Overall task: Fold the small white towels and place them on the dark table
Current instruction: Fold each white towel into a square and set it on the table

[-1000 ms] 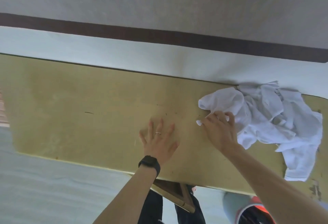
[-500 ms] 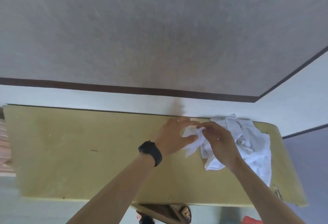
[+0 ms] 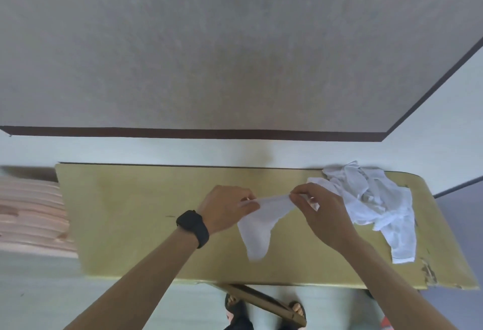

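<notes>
Holding one towel (image 3: 257, 228) up between both hands, over the middle of the table (image 3: 130, 225). Your left hand (image 3: 224, 208) pinches one end of its top edge, fingers curled together on the cloth. Your right hand (image 3: 322, 211) pinches the other end, thumb and fingertips clamped on it. Top edge runs taut between the two pinches; the rest hangs in a loose point toward the near edge. Whether the tip touches the tabletop: cannot tell. Crumpled white pile (image 3: 376, 199) sits on the table's right end, just beside your right hand, one piece trailing toward the near edge. Black watch (image 3: 193, 228) on your left wrist. Near right corner of the table is chipped. Sandalled feet (image 3: 235, 308) show below the near edge.
</notes>
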`<state>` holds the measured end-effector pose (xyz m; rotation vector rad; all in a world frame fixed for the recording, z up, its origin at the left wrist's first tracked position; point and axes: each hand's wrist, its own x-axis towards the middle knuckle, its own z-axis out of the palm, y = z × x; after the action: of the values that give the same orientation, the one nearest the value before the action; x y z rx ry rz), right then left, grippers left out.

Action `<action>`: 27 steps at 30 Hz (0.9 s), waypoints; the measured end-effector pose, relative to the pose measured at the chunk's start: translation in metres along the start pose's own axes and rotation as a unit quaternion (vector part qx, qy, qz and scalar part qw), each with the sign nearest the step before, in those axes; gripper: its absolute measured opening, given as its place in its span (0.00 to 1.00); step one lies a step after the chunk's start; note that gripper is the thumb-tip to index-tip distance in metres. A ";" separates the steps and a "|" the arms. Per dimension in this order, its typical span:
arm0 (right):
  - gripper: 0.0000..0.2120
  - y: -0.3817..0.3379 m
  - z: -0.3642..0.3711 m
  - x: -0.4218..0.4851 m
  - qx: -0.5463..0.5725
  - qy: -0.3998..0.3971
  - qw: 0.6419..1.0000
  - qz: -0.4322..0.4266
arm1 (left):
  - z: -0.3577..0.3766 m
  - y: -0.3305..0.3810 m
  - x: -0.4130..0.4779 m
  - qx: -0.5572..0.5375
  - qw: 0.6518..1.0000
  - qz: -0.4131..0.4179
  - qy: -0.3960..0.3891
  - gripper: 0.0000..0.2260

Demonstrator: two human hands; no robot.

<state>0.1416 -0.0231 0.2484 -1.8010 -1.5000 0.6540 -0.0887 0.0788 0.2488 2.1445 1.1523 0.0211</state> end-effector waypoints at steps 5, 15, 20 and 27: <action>0.05 0.019 0.023 -0.009 -0.095 -0.049 0.994 -0.028 | 0.001 -0.064 -0.026 0.167 0.986 0.012 0.010 0.13; 0.05 0.041 0.053 0.031 -0.209 0.017 0.976 -0.064 | -0.011 -0.116 -0.010 0.175 0.978 -0.031 0.110 0.13; 0.04 0.037 0.048 0.063 -0.231 0.081 0.967 -0.066 | -0.038 -0.127 0.010 0.149 0.956 -0.007 0.252 0.06; 0.04 0.038 0.055 0.069 -0.234 0.114 0.962 -0.086 | -0.041 -0.135 0.014 0.172 0.927 0.052 0.329 0.08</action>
<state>0.1379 0.0512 0.1880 -1.9726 -1.7209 -0.0041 -0.1916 0.1620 0.1977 2.6036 1.4913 0.6816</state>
